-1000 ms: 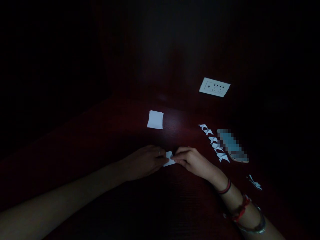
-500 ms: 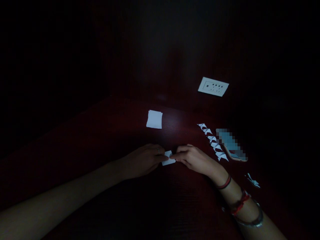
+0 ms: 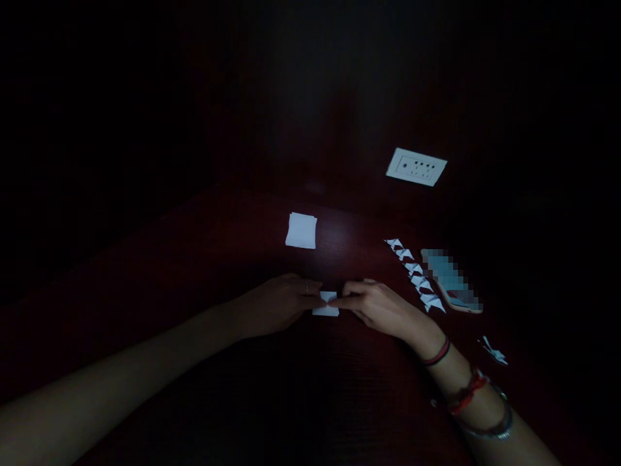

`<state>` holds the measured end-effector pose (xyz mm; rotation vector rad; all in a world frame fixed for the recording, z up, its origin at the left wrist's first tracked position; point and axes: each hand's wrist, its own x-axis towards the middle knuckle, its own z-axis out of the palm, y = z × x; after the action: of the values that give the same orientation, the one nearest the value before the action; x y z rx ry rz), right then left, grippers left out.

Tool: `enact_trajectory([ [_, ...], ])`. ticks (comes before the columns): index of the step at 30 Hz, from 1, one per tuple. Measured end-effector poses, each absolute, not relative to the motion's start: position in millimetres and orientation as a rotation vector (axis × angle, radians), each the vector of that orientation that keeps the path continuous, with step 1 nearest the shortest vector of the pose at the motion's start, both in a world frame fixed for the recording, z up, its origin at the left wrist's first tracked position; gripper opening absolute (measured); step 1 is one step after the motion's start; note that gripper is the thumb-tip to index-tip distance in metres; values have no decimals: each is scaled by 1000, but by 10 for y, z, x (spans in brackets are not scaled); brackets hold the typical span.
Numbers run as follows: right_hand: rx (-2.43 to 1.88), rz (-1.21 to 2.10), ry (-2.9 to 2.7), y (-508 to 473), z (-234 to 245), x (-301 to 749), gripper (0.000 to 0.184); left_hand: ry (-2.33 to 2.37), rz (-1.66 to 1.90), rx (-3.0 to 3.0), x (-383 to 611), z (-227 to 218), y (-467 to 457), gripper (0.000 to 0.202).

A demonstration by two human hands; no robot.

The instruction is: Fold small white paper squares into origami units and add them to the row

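Observation:
The scene is very dark. A small white piece of paper (image 3: 326,304) lies on the dark red table (image 3: 194,259), pinched from both sides. My left hand (image 3: 279,304) grips its left edge with thumb and fingers closed; a ring shows on one finger. My right hand (image 3: 376,305) presses its right edge with fingertips together, and bracelets circle that wrist. A small stack of white paper squares (image 3: 301,230) lies farther back, apart from both hands.
A row of several folded white paper pieces (image 3: 416,275) lies to the right of my right hand, beside a phone (image 3: 451,281). One more folded scrap (image 3: 495,353) sits near the right edge. A white wall socket (image 3: 416,167) is behind the table.
The paper between my fingers has turned from tilted to level and looks folded narrower. Both hands stayed in place, fingers shifting slightly on the paper.

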<state>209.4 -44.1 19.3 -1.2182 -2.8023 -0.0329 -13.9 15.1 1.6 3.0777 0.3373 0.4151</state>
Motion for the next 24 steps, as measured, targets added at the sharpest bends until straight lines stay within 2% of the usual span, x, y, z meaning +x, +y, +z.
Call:
enact_trajectory([
  [14, -1272, 51, -2760, -466, 256, 2137, 29, 395, 305, 3100, -186, 1, 132, 38],
  [24, -1242, 63, -2745, -477, 203, 2081, 38, 360, 353, 3065, -184, 10, 119, 40],
])
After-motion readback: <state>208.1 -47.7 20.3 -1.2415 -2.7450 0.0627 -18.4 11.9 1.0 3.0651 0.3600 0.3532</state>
